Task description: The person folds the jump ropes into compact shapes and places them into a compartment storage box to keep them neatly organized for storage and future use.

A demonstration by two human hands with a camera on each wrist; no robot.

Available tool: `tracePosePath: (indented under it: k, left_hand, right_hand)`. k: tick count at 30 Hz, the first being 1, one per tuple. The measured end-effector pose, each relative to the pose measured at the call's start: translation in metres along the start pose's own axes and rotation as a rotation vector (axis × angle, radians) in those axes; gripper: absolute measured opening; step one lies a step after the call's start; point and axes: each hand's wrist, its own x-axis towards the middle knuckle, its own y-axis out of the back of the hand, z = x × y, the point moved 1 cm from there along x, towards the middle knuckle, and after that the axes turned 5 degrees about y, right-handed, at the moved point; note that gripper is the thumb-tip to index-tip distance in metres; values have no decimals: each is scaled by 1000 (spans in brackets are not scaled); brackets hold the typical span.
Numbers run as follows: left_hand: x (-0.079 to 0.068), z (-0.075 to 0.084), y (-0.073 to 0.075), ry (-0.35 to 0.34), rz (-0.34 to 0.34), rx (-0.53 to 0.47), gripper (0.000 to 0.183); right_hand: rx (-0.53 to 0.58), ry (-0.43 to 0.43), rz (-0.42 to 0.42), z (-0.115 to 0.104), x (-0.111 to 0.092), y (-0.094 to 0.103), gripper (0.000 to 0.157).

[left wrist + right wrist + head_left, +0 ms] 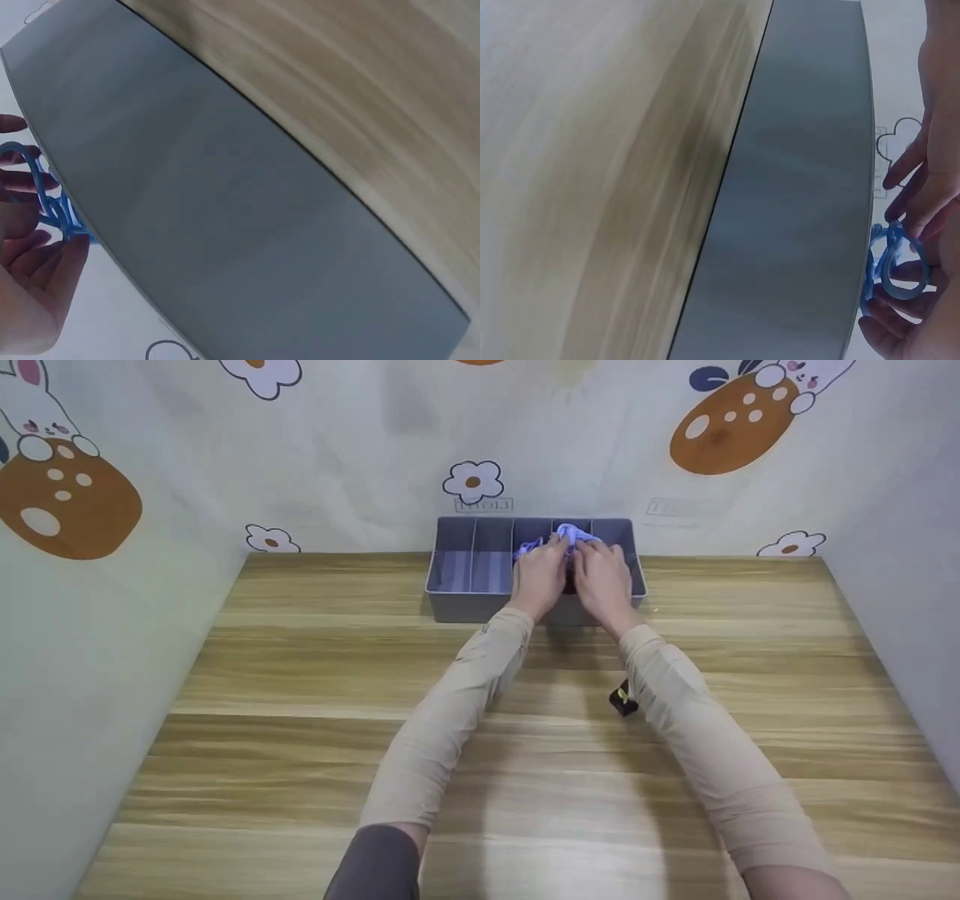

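A bundle of looped blue cord (pixel 574 536) sits at the top of a grey divided box (pixel 480 607), toward its right compartments. My left hand (pixel 541 577) reaches over the box's front wall and pinches the cord, and my right hand (pixel 602 577) holds it from the other side. In the left wrist view, cord loops (pixel 56 206) stand above the box rim, with the left fingertips (pixel 73 244) on them. A round cord loop (pixel 906 266) shows between both hands in the right wrist view. The hands hide part of the compartments.
Below the right forearm, a small black block (pixel 623 699) with a yellow-green mark lies on the wood-grain table (pixel 337 675). Behind the box rises a patterned cloth wall (pixel 360 457). Thin dividers split the box; its left compartments show striped bottoms.
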Motion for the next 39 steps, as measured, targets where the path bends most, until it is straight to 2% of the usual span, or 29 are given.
tracePosePath:
  k: [3, 10, 17, 25, 29, 32, 34, 39]
  left_hand:
    - [2, -1, 1, 2, -22, 69, 21]
    - [1, -2, 1, -33, -46, 219, 21]
    - [3, -1, 1, -59, -75, 282, 20]
    - [4, -1, -8, -89, -98, 287, 24]
    - [3, -4, -14, -70, -179, 286, 34]
    - [1, -8, -17, -53, -230, 256, 45]
    - [-2, -10, -17, -44, -223, 222, 47]
    - [-9, -16, -13, -35, -144, 138, 46]
  right_hand:
    - [-63, 15, 0, 0, 2, 0, 34]
    - [-165, 125, 2, 2, 10, -3, 22]
    - [-218, 169, -31, 0, 15, -5, 16]
    - [-257, 131, -127, 5, 21, -5, 17]
    - [-289, 130, -140, 7, 19, -14, 18]
    - [-288, 124, -118, 7, 15, -20, 18]
    - [-271, 114, -87, 9, 11, -22, 20]
    - [-188, 93, -17, 15, 2, -25, 34]
